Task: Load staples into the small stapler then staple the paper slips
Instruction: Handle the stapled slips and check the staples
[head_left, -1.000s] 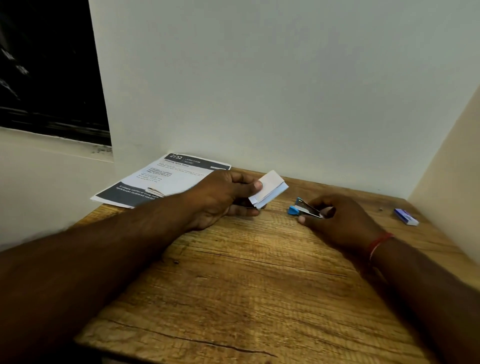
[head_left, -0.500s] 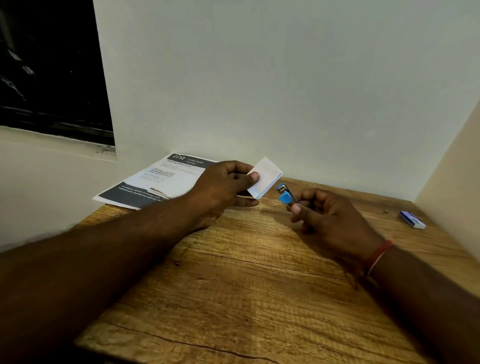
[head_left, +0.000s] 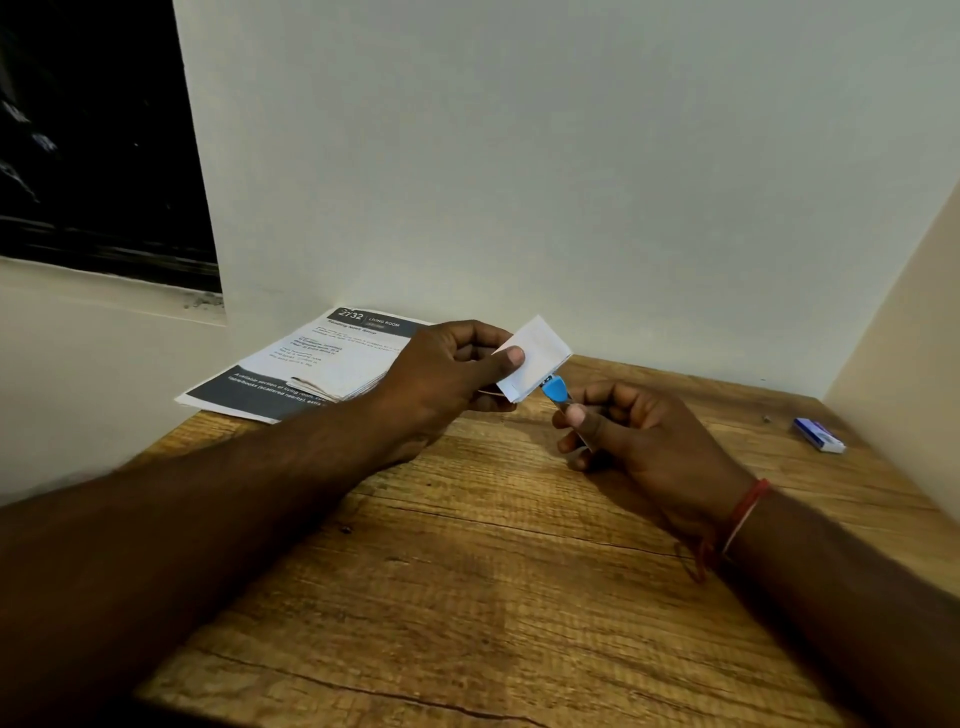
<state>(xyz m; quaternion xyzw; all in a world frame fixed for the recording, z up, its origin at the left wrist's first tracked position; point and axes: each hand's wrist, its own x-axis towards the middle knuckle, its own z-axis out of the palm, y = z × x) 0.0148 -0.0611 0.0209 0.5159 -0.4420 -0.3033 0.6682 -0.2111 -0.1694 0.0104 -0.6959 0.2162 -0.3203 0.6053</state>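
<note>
Head view. Both forearms enter from the lower edge, cut off by the frame, and cross a wooden table (head_left: 467, 597) whose near edge is lost in shadow. The right hand (head_left: 639, 436), its wrist ringed by a red thread (head_left: 743, 514), hangs just above the tabletop with its fingers curled round the small stapler (head_left: 555, 388). Only the stapler's blue tip and a little metal show beyond the thumb; the body is hidden in the fist, so whether its mouth is open cannot be told. The blue tip meets the lower right corner of the paper slips (head_left: 535, 358); whether that corner sits inside the stapler is unclear, as is the number of slips. The left hand (head_left: 447, 374) pinches the slips, thumb on the front face and fingers behind, holding them tilted and clear of the table. Behind it a printed sheet (head_left: 322, 364) lies at the far left corner, partly covered by the hand, its small text illegible. At far right, well apart from both hands, a small blue-and-white box (head_left: 818, 435) lies near the side wall.
</note>
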